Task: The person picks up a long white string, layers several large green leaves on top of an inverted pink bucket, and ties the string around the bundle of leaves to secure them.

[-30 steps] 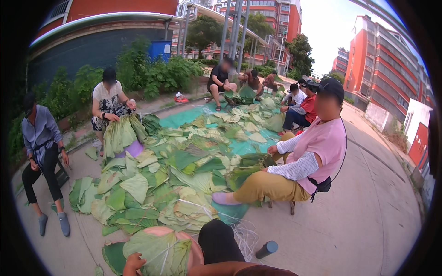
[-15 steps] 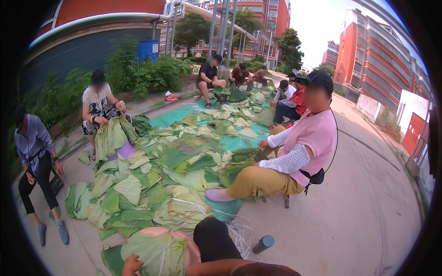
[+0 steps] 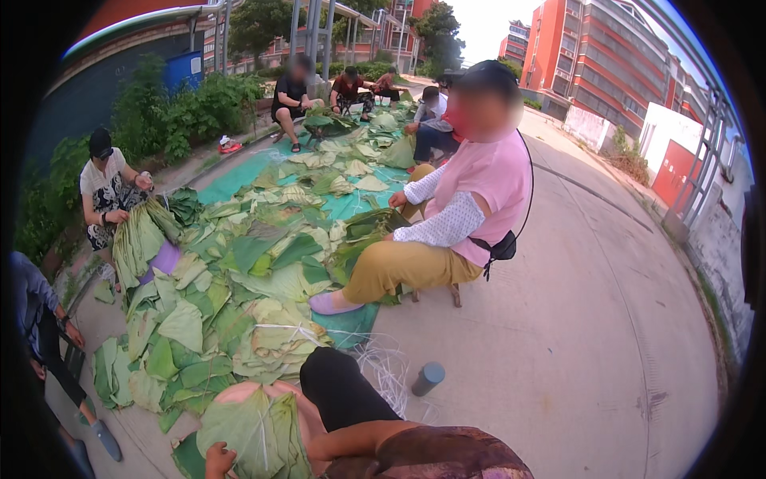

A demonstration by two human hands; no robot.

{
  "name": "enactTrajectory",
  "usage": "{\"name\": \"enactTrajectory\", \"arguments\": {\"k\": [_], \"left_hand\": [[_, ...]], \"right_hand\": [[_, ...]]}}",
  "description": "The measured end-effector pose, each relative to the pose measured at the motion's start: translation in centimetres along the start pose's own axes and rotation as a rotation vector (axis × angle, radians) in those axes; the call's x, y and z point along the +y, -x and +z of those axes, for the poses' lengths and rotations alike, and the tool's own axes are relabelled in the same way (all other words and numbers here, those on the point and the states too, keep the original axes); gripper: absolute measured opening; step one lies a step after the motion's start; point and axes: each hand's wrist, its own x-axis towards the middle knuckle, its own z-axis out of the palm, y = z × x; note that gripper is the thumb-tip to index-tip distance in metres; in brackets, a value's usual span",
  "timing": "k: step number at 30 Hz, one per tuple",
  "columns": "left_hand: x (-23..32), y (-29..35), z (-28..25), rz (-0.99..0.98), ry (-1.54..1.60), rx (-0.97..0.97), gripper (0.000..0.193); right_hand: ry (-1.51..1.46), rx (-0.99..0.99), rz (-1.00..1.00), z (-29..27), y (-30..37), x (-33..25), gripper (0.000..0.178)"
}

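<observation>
Low, left hand [image 3: 219, 460] against leaves [image 3: 259, 431]

head-worn fisheye, facing ahead and down, leaves [image 3: 259, 433] close

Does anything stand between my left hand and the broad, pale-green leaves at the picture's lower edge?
Nothing visible stands in the way: your bare left hand appears to touch the lower left edge of the broad, pale-green leaves.

My left hand [image 3: 220, 461] touched green leaves [image 3: 259, 435] over a pink basin [image 3: 238, 391]; a blue-grey cylinder [image 3: 429, 379] stood nearby.
</observation>
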Motion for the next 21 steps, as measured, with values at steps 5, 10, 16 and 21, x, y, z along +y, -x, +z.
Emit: {"name": "enactTrajectory", "arguments": {"k": [5, 10, 16, 21], "left_hand": [[0.6, 0.2, 0.0, -0.038, 0.028, -0.012, 0.050], [0.2, 0.7, -0.2, -0.002, -0.026, 0.003, 0.048], [0.2, 0.2, 0.1, 0.004, -0.021, -0.004, 0.047], [-0.9, 0.0, 0.1, -0.024, -0.013, -0.016, 0.048]], "right_hand": [[0.069, 0.195, -0.271, -6.0, -0.5, 1.3, 0.048], [0.082, 0.205, -0.197, -5.5, -0.8, 0.9, 0.047], [0.105, 0.205, -0.196, -5.3, -0.6, 0.1, 0.047], [0.145, 0.182, -0.163, -3.8, -0.3, -0.1, 0.047]]}}
